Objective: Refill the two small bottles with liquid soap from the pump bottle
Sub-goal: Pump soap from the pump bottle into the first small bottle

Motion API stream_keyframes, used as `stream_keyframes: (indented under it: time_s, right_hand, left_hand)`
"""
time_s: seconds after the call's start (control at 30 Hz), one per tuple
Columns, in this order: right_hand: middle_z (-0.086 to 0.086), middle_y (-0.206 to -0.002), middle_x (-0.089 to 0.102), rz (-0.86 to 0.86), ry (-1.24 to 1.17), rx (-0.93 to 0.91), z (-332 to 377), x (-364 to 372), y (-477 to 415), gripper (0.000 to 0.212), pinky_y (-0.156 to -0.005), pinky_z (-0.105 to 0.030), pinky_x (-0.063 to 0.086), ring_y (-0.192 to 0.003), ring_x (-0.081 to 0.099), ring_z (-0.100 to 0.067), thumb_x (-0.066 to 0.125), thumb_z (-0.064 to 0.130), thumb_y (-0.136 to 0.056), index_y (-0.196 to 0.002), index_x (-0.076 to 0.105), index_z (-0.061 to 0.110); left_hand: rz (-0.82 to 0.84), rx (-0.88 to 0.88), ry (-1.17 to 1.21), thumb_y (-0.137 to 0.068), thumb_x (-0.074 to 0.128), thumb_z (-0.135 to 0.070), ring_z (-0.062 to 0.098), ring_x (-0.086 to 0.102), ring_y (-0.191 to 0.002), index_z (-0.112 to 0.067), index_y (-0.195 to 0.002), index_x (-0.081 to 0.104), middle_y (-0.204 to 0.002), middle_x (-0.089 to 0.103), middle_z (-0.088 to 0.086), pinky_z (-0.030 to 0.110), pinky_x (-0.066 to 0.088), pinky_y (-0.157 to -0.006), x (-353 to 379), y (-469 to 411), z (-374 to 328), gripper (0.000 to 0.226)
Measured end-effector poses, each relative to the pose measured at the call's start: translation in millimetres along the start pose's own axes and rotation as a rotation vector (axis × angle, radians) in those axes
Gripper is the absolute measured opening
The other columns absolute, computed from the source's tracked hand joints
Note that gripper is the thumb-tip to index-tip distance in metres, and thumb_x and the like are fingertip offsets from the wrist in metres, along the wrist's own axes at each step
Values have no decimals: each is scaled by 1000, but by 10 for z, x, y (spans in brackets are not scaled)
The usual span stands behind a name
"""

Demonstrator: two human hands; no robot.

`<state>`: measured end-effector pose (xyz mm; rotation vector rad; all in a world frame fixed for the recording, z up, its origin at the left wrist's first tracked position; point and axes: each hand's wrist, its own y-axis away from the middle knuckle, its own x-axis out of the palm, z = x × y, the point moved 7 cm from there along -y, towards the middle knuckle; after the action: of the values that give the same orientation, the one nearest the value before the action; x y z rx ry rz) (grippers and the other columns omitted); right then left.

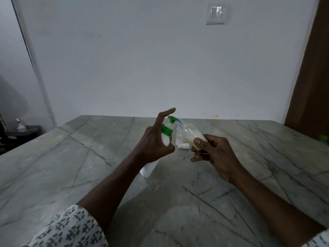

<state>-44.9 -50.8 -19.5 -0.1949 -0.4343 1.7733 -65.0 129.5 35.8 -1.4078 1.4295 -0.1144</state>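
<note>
Over the table's (71, 157) middle, the left hand (153, 141) grips the pump bottle (167, 131), forefinger raised above the pump head; the right hand (215, 152) pinches a tilted, part-filled small bottle (193, 133), mouth at the spout. Best press slowly, keeping the spout inside that mouth; the other small bottle (179, 138) stands behind.

Tabletop (71, 166): polished stone, grey-green with dark veins, smooth, dull sheen. Pump bottle (165, 139): smooth opaque white plastic, with a glossy green plastic collar and pump head. Tilted small bottle (193, 131): translucent plastic, pale yellow liquid showing through. Upright small bottle (179, 138): clear plastic. Cap (183, 146): white plastic. Sleeve (71, 229): printed cloth, matt. Wall (142, 59): matt paint.
</note>
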Motion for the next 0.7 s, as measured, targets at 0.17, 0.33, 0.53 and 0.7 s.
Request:
stream_keyframes:
  time_s: [0.17, 0.33, 0.53, 0.7]
  right_hand:
    - [-16, -75, 67, 2, 4, 10, -5, -16, 16, 40, -64, -39, 59, -56, 62, -21, 67, 24, -79, -110, 66, -3]
    - [-15, -76, 69, 26, 36, 22, -44, 7, 35, 43, -67, -41, 59, -57, 63, -21, 69, 24, -78, -111, 65, -4]
    - [-16, -77, 68, -6, -3, 24, -51, 16, 21, 42, -70, -43, 58, -60, 64, -23, 68, 24, -80, -110, 65, -4]
    - [-16, -78, 70, -6, -7, 24, -52, 5, 25, 40, -70, -43, 59, -61, 65, -24, 67, 23, -81, -111, 64, -3]
  left_hand:
    - [-14, -26, -3, -66, 76, -2, 6, 60, -66, -20, -132, 40, -79, 61, -15, 7, 43, -60, 10, -16, 8, 78]
    - [-31, -51, -13, -67, 80, -6, 1, 60, -66, -15, -123, 42, -82, 59, -17, 6, 43, -60, 14, -13, 40, 68]
    - [-19, -40, 4, -67, 77, -3, 0, 60, -71, -20, -134, 39, -83, 58, -20, 5, 43, -62, 41, -3, 18, 78]
    - [-18, -28, 2, -68, 76, -2, 1, 60, -70, -21, -136, 38, -83, 58, -18, 6, 44, -62, 40, 8, 20, 81]
